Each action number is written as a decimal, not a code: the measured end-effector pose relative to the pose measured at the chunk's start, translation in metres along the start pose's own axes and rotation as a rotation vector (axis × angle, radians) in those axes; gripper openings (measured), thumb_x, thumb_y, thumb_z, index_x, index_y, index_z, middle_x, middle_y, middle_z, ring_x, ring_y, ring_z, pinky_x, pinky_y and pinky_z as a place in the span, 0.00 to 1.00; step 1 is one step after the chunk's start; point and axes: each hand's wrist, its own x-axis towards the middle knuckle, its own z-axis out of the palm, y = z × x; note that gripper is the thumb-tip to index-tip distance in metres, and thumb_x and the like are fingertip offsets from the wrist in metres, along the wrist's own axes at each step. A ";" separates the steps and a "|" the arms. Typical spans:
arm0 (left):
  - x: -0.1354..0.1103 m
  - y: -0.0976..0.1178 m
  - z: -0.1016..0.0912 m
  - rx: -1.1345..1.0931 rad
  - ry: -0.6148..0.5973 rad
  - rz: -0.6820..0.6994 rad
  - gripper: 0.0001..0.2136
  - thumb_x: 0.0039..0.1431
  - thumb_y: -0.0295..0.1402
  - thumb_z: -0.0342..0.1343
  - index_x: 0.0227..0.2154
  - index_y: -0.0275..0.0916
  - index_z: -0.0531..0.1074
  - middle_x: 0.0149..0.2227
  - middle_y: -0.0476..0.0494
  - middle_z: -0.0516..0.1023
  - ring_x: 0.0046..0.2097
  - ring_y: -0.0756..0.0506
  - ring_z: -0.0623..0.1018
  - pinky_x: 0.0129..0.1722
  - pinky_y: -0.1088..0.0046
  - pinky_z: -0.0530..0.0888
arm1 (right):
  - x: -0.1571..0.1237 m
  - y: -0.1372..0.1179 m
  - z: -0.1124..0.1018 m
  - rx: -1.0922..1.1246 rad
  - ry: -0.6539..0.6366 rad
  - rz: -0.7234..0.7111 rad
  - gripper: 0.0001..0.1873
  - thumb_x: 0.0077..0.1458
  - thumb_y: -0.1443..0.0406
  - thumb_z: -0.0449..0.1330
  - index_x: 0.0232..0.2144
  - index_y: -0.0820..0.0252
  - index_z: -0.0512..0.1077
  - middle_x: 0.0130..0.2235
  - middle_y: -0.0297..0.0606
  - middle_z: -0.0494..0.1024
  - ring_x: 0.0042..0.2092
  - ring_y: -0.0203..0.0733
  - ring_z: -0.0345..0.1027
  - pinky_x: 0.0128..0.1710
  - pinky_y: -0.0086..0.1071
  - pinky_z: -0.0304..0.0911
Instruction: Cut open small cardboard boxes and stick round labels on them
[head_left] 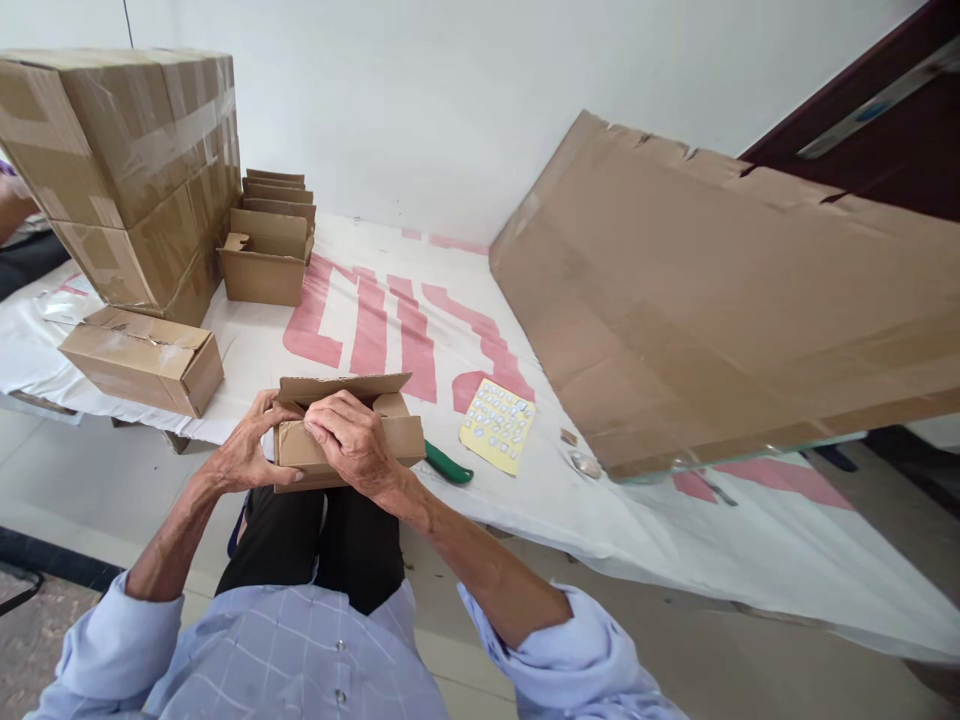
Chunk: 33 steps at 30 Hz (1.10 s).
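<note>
A small brown cardboard box with raised flaps sits at the table's front edge, just before my lap. My left hand grips its left end, thumb low on the front and fingers near the top. Over the front flap, my right hand is closed with its fingertips pressed at the flap's upper edge; whether they pinch anything besides the cardboard is hidden. A green curved handle pokes out on the right of the box. Farther right lies a yellow sheet with rows of small pale stickers.
Taped cartons are stacked at the left, with a closed box in front. Several open boxes line up beside them. A large cardboard sheet leans over the right side of the cloth-covered table.
</note>
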 end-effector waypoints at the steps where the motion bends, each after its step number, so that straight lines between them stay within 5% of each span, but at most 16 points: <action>1: 0.000 0.000 0.000 -0.005 0.001 0.006 0.29 0.48 0.36 0.73 0.55 0.43 0.75 0.59 0.37 0.68 0.65 0.32 0.70 0.68 0.46 0.70 | -0.001 -0.001 0.000 -0.014 -0.006 -0.008 0.15 0.73 0.69 0.53 0.36 0.56 0.78 0.39 0.43 0.84 0.43 0.46 0.75 0.47 0.42 0.74; 7: 0.002 -0.001 0.002 -0.023 0.019 0.006 0.26 0.49 0.41 0.74 0.51 0.42 0.78 0.62 0.35 0.67 0.68 0.29 0.68 0.70 0.44 0.68 | -0.009 -0.001 0.002 -0.089 -0.108 -0.064 0.15 0.72 0.70 0.53 0.39 0.56 0.79 0.43 0.45 0.84 0.47 0.49 0.75 0.50 0.46 0.73; 12: 0.001 0.000 0.002 -0.035 0.013 -0.023 0.21 0.48 0.40 0.74 0.45 0.40 0.80 0.62 0.35 0.66 0.68 0.30 0.67 0.71 0.46 0.67 | -0.019 -0.009 0.000 -0.060 -0.055 -0.119 0.13 0.71 0.70 0.53 0.36 0.56 0.76 0.39 0.44 0.83 0.42 0.47 0.74 0.45 0.43 0.72; 17: -0.002 -0.004 0.000 -0.076 0.007 0.000 0.27 0.51 0.43 0.74 0.53 0.41 0.79 0.65 0.34 0.64 0.69 0.29 0.66 0.72 0.44 0.63 | -0.028 0.009 -0.026 -0.069 0.097 0.066 0.10 0.70 0.68 0.55 0.46 0.56 0.77 0.45 0.46 0.82 0.48 0.50 0.75 0.52 0.48 0.73; 21: -0.003 -0.005 -0.002 -0.065 0.004 -0.013 0.29 0.51 0.42 0.74 0.56 0.44 0.77 0.64 0.36 0.65 0.69 0.29 0.67 0.72 0.42 0.65 | -0.037 0.034 -0.057 -0.102 -0.037 0.212 0.11 0.70 0.64 0.58 0.49 0.56 0.78 0.47 0.46 0.82 0.49 0.50 0.77 0.52 0.48 0.75; 24: 0.000 -0.004 -0.002 -0.050 -0.002 -0.042 0.34 0.50 0.40 0.74 0.61 0.46 0.72 0.63 0.37 0.66 0.67 0.30 0.69 0.69 0.44 0.69 | -0.043 0.038 -0.073 -0.043 -0.137 0.229 0.09 0.70 0.65 0.58 0.47 0.56 0.79 0.44 0.42 0.83 0.47 0.47 0.79 0.50 0.44 0.76; 33: 0.005 -0.004 -0.004 -0.039 0.036 -0.086 0.40 0.48 0.42 0.74 0.64 0.46 0.64 0.63 0.36 0.66 0.65 0.31 0.72 0.62 0.46 0.77 | -0.038 0.016 -0.092 -0.103 -0.054 0.120 0.05 0.68 0.67 0.63 0.43 0.55 0.79 0.41 0.40 0.84 0.43 0.45 0.79 0.47 0.42 0.75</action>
